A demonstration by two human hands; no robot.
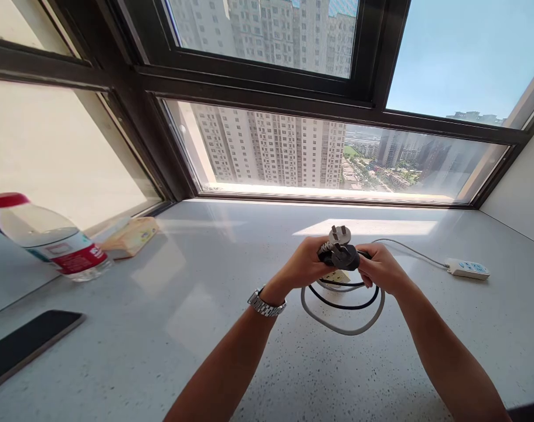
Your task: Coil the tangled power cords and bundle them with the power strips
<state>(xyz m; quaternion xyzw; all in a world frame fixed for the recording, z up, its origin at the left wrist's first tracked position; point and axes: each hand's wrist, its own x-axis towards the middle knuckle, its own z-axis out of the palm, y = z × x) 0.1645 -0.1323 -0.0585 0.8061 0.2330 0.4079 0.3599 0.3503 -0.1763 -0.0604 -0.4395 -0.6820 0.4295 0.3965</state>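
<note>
My left hand [308, 264], with a metal-band watch [267, 303] on its wrist, is closed around two power plugs. One is a grey plug [339, 234] with its metal prongs up; the black plug [347, 258] sits just below it. Opposite, my right hand [383, 271] has its fingers closed on the black cable beside the black plug. Loops of grey cable [350, 332] and black cable [343, 306] hang between the two hands. Partly hidden behind the plugs is a cream socket block [337, 278]. Where the cables run inside my fingers is hidden.
At right on the speckled white counter [161, 363] lies a white power strip [468, 269], its thin cord [410, 251] running toward my right hand. A red-capped water bottle [55, 240], a tissue pack [132, 237] and a phone [27, 346] are at left. Windows [271, 146] border the back.
</note>
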